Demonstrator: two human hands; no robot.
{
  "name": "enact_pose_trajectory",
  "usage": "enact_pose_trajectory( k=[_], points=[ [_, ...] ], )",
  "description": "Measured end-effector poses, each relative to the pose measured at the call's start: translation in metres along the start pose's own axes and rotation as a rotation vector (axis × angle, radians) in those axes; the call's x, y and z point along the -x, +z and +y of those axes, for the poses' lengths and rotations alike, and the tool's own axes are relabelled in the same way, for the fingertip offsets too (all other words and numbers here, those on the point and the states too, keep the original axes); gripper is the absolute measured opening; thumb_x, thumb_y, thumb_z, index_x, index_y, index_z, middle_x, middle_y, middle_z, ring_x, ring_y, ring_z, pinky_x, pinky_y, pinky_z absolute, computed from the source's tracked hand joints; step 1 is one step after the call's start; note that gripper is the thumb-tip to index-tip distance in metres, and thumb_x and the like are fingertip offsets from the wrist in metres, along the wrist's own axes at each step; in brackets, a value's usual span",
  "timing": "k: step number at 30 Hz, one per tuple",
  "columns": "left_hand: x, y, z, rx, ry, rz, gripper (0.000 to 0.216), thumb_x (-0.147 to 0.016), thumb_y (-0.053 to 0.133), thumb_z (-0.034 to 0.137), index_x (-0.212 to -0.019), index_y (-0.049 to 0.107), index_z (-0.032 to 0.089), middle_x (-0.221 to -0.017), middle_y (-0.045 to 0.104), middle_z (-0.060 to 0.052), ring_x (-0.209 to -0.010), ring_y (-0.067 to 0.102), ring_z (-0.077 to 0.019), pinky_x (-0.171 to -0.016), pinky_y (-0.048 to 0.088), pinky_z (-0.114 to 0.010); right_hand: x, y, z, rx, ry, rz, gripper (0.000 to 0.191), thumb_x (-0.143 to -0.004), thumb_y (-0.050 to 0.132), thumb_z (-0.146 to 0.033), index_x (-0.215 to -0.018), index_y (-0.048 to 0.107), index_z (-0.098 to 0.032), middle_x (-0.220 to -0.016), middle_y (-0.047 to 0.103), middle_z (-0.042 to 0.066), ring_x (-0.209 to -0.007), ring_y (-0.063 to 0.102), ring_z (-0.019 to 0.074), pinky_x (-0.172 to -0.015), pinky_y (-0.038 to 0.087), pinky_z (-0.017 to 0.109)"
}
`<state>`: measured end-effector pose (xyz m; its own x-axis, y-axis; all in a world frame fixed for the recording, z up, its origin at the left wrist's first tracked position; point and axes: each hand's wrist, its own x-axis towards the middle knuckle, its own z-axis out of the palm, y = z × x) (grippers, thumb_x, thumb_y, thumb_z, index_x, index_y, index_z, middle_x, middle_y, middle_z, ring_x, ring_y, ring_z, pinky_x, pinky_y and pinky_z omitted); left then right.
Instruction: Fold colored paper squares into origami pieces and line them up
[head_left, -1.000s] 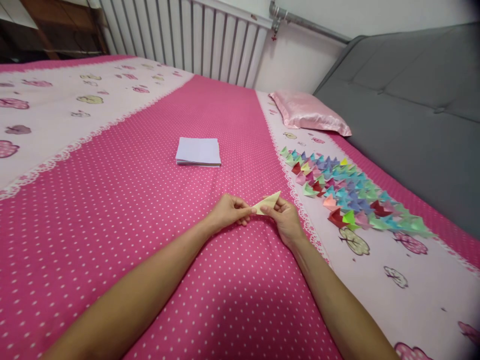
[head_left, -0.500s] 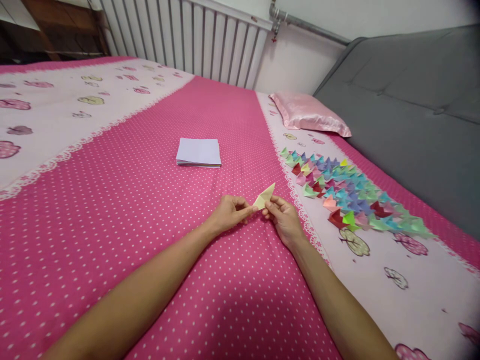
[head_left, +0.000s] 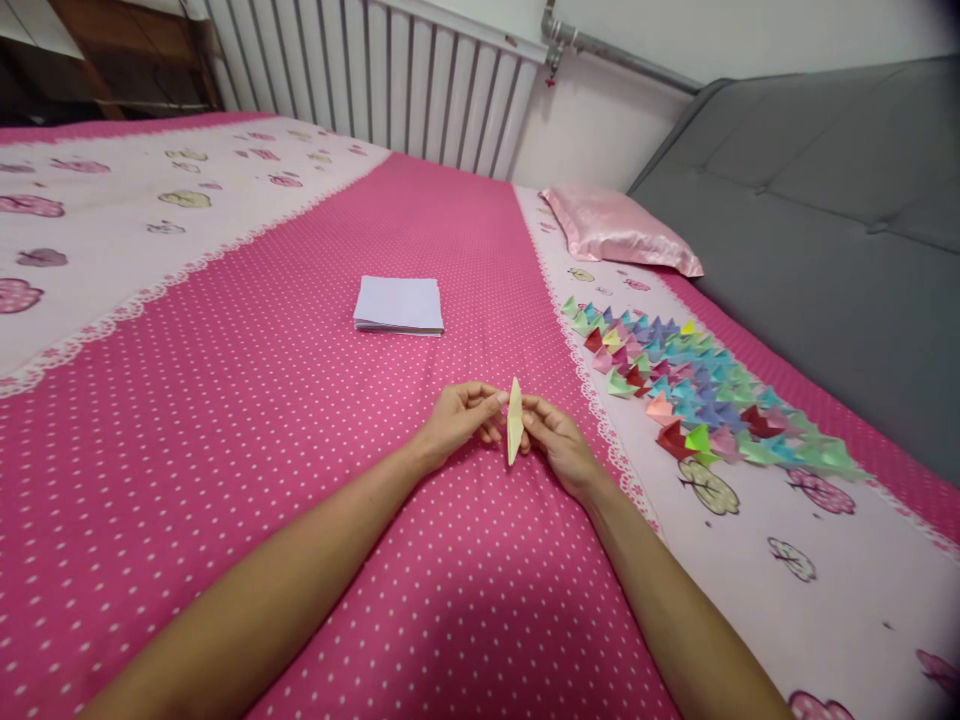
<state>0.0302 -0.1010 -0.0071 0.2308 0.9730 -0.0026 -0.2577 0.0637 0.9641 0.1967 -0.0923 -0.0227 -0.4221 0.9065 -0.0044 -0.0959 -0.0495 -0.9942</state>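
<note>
Across the bed [head_left: 300, 360], pink dotted fabric spans the gap from hands to paper stack [head_left: 397, 303], with grey headboard [head_left: 817, 170] bounding the right side and radiator [head_left: 375, 80] the far edge. Rows of folded paper pieces [head_left: 705, 385] sit right of the forearms. Left hand [head_left: 463, 422] and right hand [head_left: 561, 443] face inward, fingers bent, pinching yellow folded paper [head_left: 514, 425] between them, seen narrow.
</note>
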Motion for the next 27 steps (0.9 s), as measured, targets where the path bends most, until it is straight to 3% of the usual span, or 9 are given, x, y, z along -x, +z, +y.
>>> enact_pose_trajectory(
  k=[15, 21, 24, 27],
  points=[
    [0.0001, 0.0007, -0.0016, -0.016, -0.012, -0.008, 0.031, -0.071, 0.066, 0.040, -0.078, 0.055, 0.012, -0.053, 0.062, 0.001, -0.042, 0.055, -0.0073, -0.045, 0.045, -0.018, -0.0004, 0.0008, 0.0012, 0.064, -0.031, -0.031, 0.031, -0.078, 0.060, -0.039, -0.102, 0.057, -0.020, -0.057, 0.050, -0.006, -0.051, 0.046, 0.0086, -0.053, 0.038, 0.022],
    [-0.0020, 0.0004, -0.0073, -0.134, 0.017, 0.089, 0.027, -0.069, 0.064, 0.024, -0.091, 0.053, 0.013, -0.048, 0.054, 0.007, -0.040, 0.053, -0.0075, -0.042, 0.041, -0.017, -0.0023, -0.0021, 0.0052, 0.140, -0.089, -0.028, 0.031, -0.081, 0.057, -0.037, -0.107, 0.055, -0.020, -0.056, 0.052, -0.006, -0.051, 0.049, 0.0090, -0.054, 0.042, 0.022],
    [-0.0019, -0.0012, -0.0095, -0.188, -0.011, 0.031, 0.034, -0.066, 0.064, 0.018, -0.098, 0.051, 0.012, -0.052, 0.056, 0.006, -0.043, 0.054, -0.0086, -0.044, 0.042, -0.018, -0.0025, -0.0019, 0.0052, 0.144, -0.103, -0.002, 0.031, -0.081, 0.057, -0.037, -0.107, 0.053, -0.020, -0.057, 0.053, -0.006, -0.051, 0.052, 0.0097, -0.054, 0.044, 0.023],
    [0.0003, -0.0017, -0.0082, -0.158, -0.028, -0.104, 0.034, -0.068, 0.062, 0.020, -0.099, 0.050, 0.012, -0.066, 0.064, -0.002, -0.055, 0.061, -0.0126, -0.052, 0.045, -0.022, -0.0022, -0.0003, 0.0044, 0.133, -0.125, 0.008, 0.026, -0.081, 0.057, -0.036, -0.102, 0.056, -0.021, -0.063, 0.057, -0.004, -0.054, 0.054, 0.0102, -0.055, 0.046, 0.024]
  ],
)
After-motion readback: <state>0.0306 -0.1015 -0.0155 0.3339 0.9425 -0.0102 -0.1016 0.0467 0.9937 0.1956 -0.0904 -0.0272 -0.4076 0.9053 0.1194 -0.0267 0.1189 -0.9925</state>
